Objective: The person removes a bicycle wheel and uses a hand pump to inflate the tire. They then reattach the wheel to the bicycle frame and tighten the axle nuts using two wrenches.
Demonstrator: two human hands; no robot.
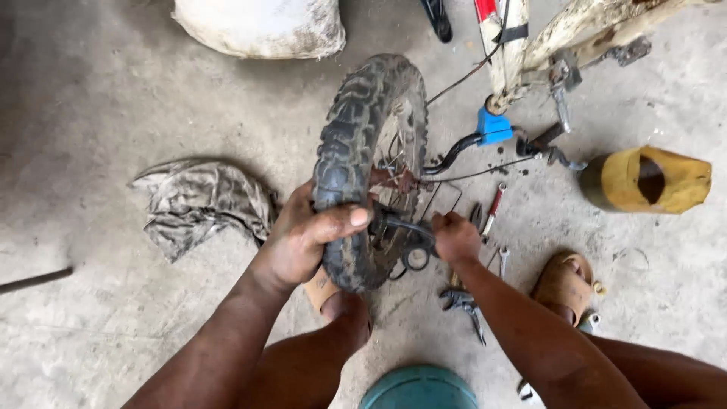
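A small bicycle wheel with a knobby black tyre (356,136) stands upright on the concrete floor. My left hand (307,235) grips the near side of the tyre, thumb across the tread. My right hand (454,236) is closed on a black tube or cable part (405,227) at the wheel's hub, among the spokes. Which part exactly it pinches is hard to tell. A worn bicycle frame (575,34) lies behind the wheel, with a blue fitting (494,126) and a black cable (485,170) leading from it.
A crumpled dirty rag (201,203) lies to the left. Pliers (463,303), a red-handled tool (494,206) and a small wrench (503,261) lie on the floor by my right hand. A yellow can (647,180) lies on its side at right. A white sack (261,26) sits at the top, a teal round object (419,390) at the bottom.
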